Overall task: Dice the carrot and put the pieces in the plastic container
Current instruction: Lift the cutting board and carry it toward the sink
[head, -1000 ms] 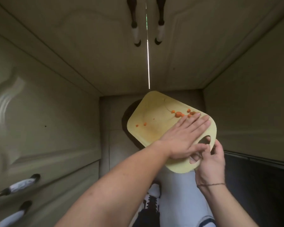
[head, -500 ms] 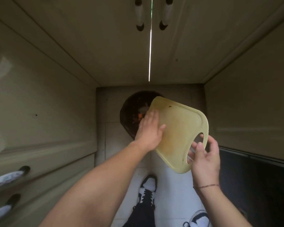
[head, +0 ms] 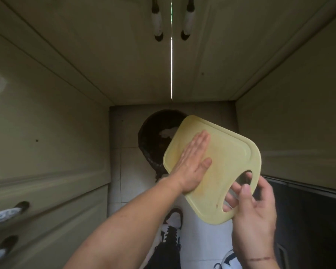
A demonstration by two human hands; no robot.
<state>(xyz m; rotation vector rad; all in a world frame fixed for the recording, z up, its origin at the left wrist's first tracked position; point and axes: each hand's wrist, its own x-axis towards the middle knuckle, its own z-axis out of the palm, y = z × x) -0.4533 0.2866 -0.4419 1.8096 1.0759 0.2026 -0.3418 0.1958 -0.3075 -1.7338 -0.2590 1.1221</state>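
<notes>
A pale yellow cutting board (head: 229,158) is tilted over a dark round bin (head: 153,136) on the floor. My right hand (head: 250,208) grips the board at its handle hole, fingers through the opening and thumb on top. My left hand (head: 192,164) lies flat on the board's face, fingers straight and pointing toward the bin. No carrot pieces show on the board. Something white lies inside the bin. The plastic container is not in view.
Beige cabinet doors with dark-and-white handles (head: 157,20) close in on the left, ahead and right. A dark appliance front (head: 308,220) is at the lower right. My sneakers (head: 171,226) stand on the white tiled floor below the board.
The orange scraps seen on the board a second ago are gone. My left hand swept across to the bin-side edge, then slid back onto the board's face. The board has tipped further toward the bin.
</notes>
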